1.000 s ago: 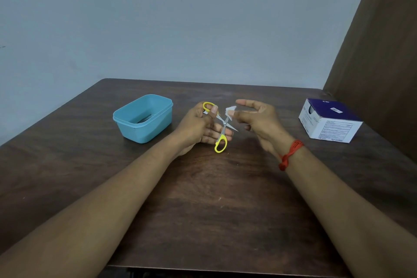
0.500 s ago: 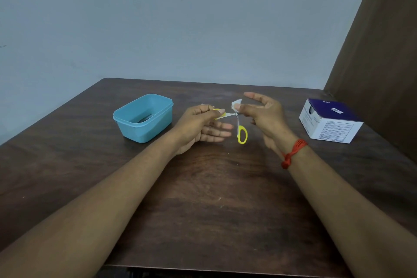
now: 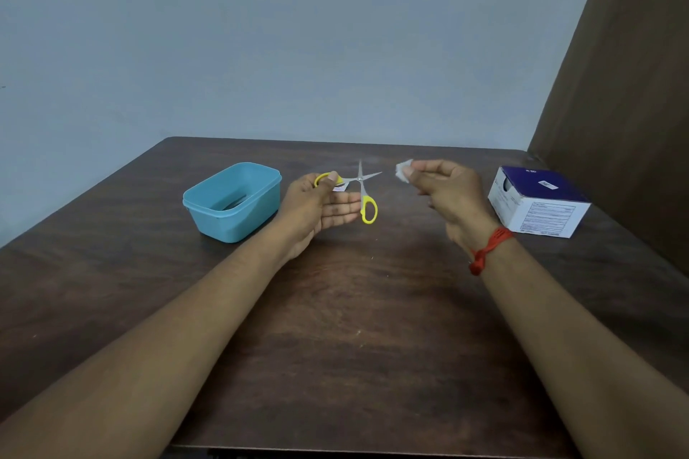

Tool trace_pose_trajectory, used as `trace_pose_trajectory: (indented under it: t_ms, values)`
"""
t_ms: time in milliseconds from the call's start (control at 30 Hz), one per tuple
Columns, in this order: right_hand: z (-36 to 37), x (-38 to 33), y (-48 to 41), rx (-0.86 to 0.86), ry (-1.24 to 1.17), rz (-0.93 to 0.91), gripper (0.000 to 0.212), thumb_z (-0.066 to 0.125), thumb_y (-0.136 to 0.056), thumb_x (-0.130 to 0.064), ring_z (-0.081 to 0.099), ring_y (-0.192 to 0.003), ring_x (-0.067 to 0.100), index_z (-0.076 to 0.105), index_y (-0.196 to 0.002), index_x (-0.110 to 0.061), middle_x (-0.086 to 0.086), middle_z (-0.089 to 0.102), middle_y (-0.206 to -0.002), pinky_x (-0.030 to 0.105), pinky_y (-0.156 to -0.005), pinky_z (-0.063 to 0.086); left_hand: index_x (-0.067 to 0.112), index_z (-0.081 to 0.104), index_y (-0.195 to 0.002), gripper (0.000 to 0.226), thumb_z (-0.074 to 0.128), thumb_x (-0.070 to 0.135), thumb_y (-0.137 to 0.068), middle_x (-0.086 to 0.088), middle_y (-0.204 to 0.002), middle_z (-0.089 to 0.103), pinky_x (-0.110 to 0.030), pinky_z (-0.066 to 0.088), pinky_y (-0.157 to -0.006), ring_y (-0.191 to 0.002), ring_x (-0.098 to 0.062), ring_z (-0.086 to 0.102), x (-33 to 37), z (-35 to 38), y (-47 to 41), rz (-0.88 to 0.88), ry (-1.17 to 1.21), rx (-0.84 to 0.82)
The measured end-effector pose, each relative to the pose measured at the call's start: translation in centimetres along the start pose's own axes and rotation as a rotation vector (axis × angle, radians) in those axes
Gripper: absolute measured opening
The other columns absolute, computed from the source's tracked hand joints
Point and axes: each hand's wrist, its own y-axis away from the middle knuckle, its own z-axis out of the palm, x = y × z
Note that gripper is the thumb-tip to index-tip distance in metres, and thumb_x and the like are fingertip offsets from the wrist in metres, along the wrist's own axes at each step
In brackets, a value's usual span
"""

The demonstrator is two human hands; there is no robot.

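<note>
Small scissors (image 3: pixel 362 190) with yellow handles and steel blades hang above the table, blades spread apart. My left hand (image 3: pixel 317 209) holds them with the thumb through one yellow loop; the other loop dangles past my straight fingertips. A tiny white scrap shows under my left thumb. My right hand (image 3: pixel 445 190) is off to the right of the blades, pinching a small white piece (image 3: pixel 403 171) between thumb and fingertips. A red thread is tied round my right wrist.
A light blue plastic tub (image 3: pixel 231 201) stands left of my left hand with something dark inside. A white and purple cardboard box (image 3: pixel 537 201) sits at the right. The dark wooden table (image 3: pixel 354 328) meets a grey wall at the back and a brown panel at the right.
My right hand has drawn away to the right with the white piece, clear of the scissors. The scissor blades now stand spread, pointing up and right, with my thumb in one loop.
</note>
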Motion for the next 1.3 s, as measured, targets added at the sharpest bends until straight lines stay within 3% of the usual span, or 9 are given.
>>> trace_pose_trajectory:
  t_ms: [233, 467, 733, 867, 1033, 1200, 1300]
  values:
    - [2.0, 1.5, 0.9, -0.060, 0.089, 0.029, 0.013, 0.082, -0.081, -0.011, 0.054, -0.046, -0.010, 0.076, -0.092, -0.006, -0.005, 0.069, -0.071, 0.006, -0.045, 0.038, 0.012, 0.053, -0.102, 0.019, 0.053, 0.031, -0.103, -0.015, -0.113, 0.073, -0.041, 0.062, -0.071, -0.092, -0.041, 0.074, -0.3, 0.4, -0.2, 0.071, -0.027, -0.007]
    - [2.3, 2.0, 1.1, -0.194, 0.148, 0.100, 0.006, 0.083, -0.081, -0.023, 0.052, -0.070, 0.010, 0.078, -0.078, -0.021, -0.003, 0.070, -0.073, 0.021, -0.054, 0.039, 0.010, 0.052, -0.107, 0.021, 0.052, 0.030, -0.104, -0.015, -0.125, 0.067, -0.040, 0.062, -0.071, -0.090, -0.041, 0.075, -0.3, 1.0, 0.4, 0.078, -0.059, -0.043]
    - [2.1, 1.8, 0.9, -0.220, 0.189, 0.092, 0.008, 0.085, -0.078, -0.026, 0.056, -0.059, -0.007, 0.079, -0.078, -0.021, -0.014, 0.074, -0.072, 0.019, -0.057, 0.038, 0.012, 0.050, -0.103, 0.017, 0.050, 0.029, -0.105, -0.013, -0.126, 0.067, -0.040, 0.063, -0.072, -0.091, -0.040, 0.075, -0.2, 1.1, 0.7, 0.063, -0.079, -0.052]
    - [2.3, 2.0, 0.9, -0.141, 0.101, 0.063, 0.008, 0.083, -0.080, -0.027, 0.056, -0.055, -0.012, 0.078, -0.079, -0.022, -0.014, 0.073, -0.073, 0.014, -0.058, 0.038, 0.011, 0.050, -0.104, 0.017, 0.049, 0.028, -0.105, -0.014, -0.123, 0.069, -0.043, 0.063, -0.075, -0.092, -0.041, 0.074, -0.2, 1.4, 0.8, 0.068, -0.075, -0.067]
    - [2.0, 2.0, 0.7, -0.246, 0.194, 0.027, 0.003, 0.081, -0.082, -0.019, 0.059, -0.062, -0.017, 0.079, -0.082, -0.020, -0.018, 0.073, -0.071, 0.001, -0.048, 0.036, 0.012, 0.049, -0.107, 0.018, 0.049, 0.029, -0.105, -0.016, -0.121, 0.070, -0.043, 0.063, -0.074, -0.090, -0.041, 0.075, -0.1, 1.1, 0.8, 0.091, -0.079, -0.039]
    - [2.3, 2.1, 0.6, -0.158, 0.114, 0.065, 0.007, 0.083, -0.079, -0.027, 0.062, -0.069, -0.008, 0.078, -0.077, -0.022, -0.014, 0.076, -0.077, 0.015, -0.059, 0.038, 0.012, 0.049, -0.107, 0.017, 0.050, 0.028, -0.105, -0.015, -0.121, 0.070, -0.045, 0.063, -0.076, -0.092, -0.043, 0.074, -0.3, 1.4, 0.8, 0.065, -0.059, -0.075]
    - [2.1, 2.2, 0.6, -0.169, 0.116, 0.072, 0.009, 0.083, -0.080, -0.029, 0.062, -0.067, -0.008, 0.079, -0.079, -0.022, -0.012, 0.076, -0.079, 0.017, -0.058, 0.038, 0.011, 0.049, -0.106, 0.017, 0.050, 0.029, -0.105, -0.014, -0.121, 0.070, -0.042, 0.062, -0.072, -0.091, -0.042, 0.074, -0.1, 1.6, 0.8, 0.074, -0.053, -0.078]
